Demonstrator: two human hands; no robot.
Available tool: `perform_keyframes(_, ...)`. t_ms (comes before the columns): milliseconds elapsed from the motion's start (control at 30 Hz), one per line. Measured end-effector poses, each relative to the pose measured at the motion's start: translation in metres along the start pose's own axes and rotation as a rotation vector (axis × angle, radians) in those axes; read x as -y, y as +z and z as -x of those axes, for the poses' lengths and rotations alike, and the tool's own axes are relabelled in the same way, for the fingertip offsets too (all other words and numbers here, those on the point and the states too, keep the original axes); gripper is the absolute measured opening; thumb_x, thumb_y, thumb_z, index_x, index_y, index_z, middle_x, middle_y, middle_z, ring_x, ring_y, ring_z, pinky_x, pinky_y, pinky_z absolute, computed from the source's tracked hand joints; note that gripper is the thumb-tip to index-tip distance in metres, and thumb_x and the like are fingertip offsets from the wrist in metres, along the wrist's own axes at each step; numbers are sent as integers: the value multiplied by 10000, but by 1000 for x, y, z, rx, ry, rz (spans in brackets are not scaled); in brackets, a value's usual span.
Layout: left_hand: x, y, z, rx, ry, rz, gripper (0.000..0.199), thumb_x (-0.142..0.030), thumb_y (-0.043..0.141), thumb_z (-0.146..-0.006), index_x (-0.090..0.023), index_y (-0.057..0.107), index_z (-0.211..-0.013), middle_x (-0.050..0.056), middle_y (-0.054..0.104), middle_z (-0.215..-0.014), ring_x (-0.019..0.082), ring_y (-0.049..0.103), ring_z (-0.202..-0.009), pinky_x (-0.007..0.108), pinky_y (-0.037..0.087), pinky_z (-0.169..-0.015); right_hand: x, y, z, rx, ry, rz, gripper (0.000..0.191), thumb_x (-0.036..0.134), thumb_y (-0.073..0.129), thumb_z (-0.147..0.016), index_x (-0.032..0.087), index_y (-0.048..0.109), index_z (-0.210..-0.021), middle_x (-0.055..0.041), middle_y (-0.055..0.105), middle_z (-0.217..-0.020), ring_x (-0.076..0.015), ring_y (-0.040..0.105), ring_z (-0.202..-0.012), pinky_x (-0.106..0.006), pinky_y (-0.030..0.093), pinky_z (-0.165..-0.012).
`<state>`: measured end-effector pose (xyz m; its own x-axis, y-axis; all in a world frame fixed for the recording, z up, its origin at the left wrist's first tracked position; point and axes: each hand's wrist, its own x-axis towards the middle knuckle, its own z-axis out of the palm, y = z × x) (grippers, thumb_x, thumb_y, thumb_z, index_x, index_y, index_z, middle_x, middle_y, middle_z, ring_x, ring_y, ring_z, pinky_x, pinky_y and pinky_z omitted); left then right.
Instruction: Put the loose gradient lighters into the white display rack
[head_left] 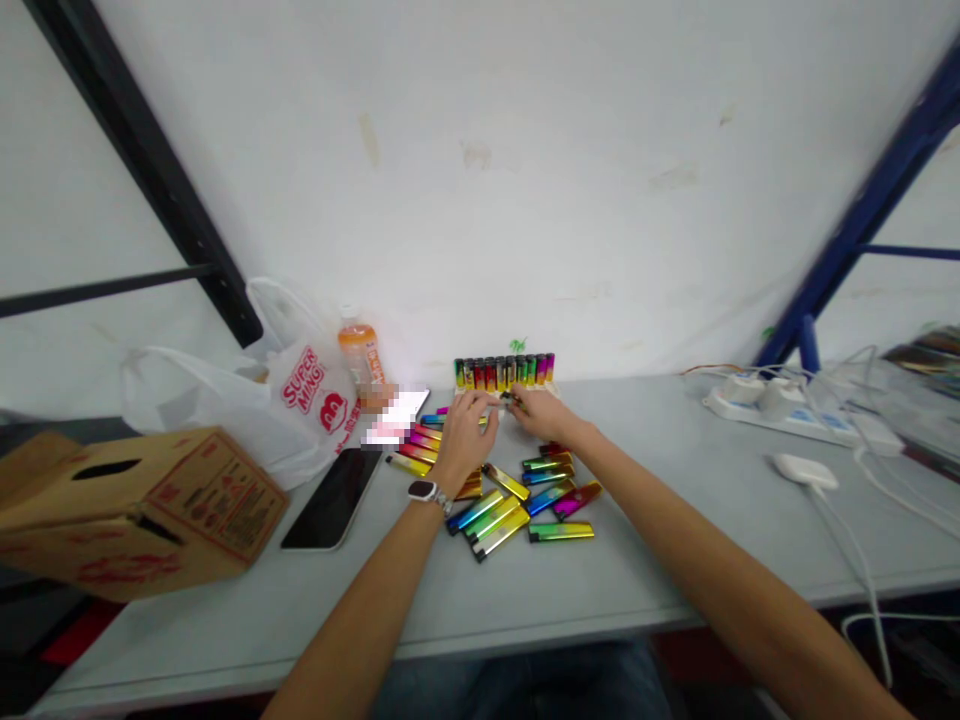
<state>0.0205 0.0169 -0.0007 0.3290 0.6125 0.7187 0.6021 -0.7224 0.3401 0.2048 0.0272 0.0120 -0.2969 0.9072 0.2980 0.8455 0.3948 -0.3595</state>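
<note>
Closest to my camera, two forearms (690, 520) reach across the gray desk (637, 590). I see the right hand (541, 412) pinching what looks like a lighter (516, 399); whether the left hand (470, 430), fingertips just beside it, grips anything, I can't tell. Both probably work close to steady something so small. Loose lighters (499, 528) lie around, seemingly for easy reach; an upright row (501, 375) stands near the white wall (525, 200). A cardboard box (210, 500) sits left, a power strip (825, 428) right.
</note>
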Motion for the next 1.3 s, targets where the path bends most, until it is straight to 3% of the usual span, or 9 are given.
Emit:
perform_keyframes(67,0,-3,1,-39,-18,28,157,-167,515,-923,-193,647,-1005,75,627,-1033,229,563,-1041,404,465,-973,8,1,1,-140,27,-387,145,329,475,-920,207,500,-993,-25,646,-747,-177,592,-680,-293,431,-669)
perform_keyframes(167,-1,-7,4,-71,-54,56,145,-174,508,-930,-193,643,-980,70,640,-999,228,573,-1014,406,471,-952,25,0,12,-255,171,-976,221,424,548,-848,244,454,-934,98,454,-550,-101,391,-427,-213,306,-447)
perform_keyframes(333,-6,-4,6,-51,-57,128,124,-163,521,-917,-197,637,-944,56,666,-975,219,601,-989,395,477,-941,44,-6,35,-92,387,-1544,438,652,508,-800,220,479,-736,120,259,-451,-55,135,-362,-202,75,-373)
perform_keyframes(433,-11,-1,7,-17,-42,151,124,-155,523,-910,-193,639,-929,55,670,-950,218,605,-970,397,480,-931,47,-5,40,-83,500,-1588,537,696,397,-843,221,396,-594,108,197,-408,-54,105,-353,-208,47,-371)
perform_keyframes(733,-16,-1,8,33,-40,162,130,-157,529,-910,-193,651,-931,54,675,-957,213,602,-975,413,468,-954,51,1,39,-260,597,-1469,486,416,271,-923,215,339,-486,60,243,-371,-65,164,-318,-209,87,-358)
perform_keyframes(833,-15,-1,9,35,-39,155,129,-162,528,-913,-195,651,-931,54,674,-955,213,598,-974,414,467,-952,49,2,40,-293,605,-1504,506,527,320,-917,214,372,-522,74,245,-378,-61,164,-322,-203,89,-360)
perform_keyframes(967,-15,0,8,49,-42,173,135,-158,527,-911,-193,653,-945,56,678,-969,210,599,-983,411,468,-953,47,3,40,-195,597,-1592,587,712,331,-865,217,395,-556,91,220,-381,-58,141,-330,-201,75,-363)
perform_keyframes(1167,-14,0,10,50,-52,179,136,-172,526,-916,-195,658,-938,54,682,-966,208,609,-988,411,472,-960,47,7,37,-364,648,-1380,474,518,365,-895,222,353,-526,70,250,-394,-65,187,-330,-207,103,-360)
perform_keyframes(1300,-19,-3,9,37,-59,187,138,-187,530,-916,-198,665,-937,57,684,-956,209,617,-978,397,493,-928,45,8,37,-377,606,-1400,478,571,363,-890,227,396,-561,77,238,-414,-76,176,-346,-221,111,-366)
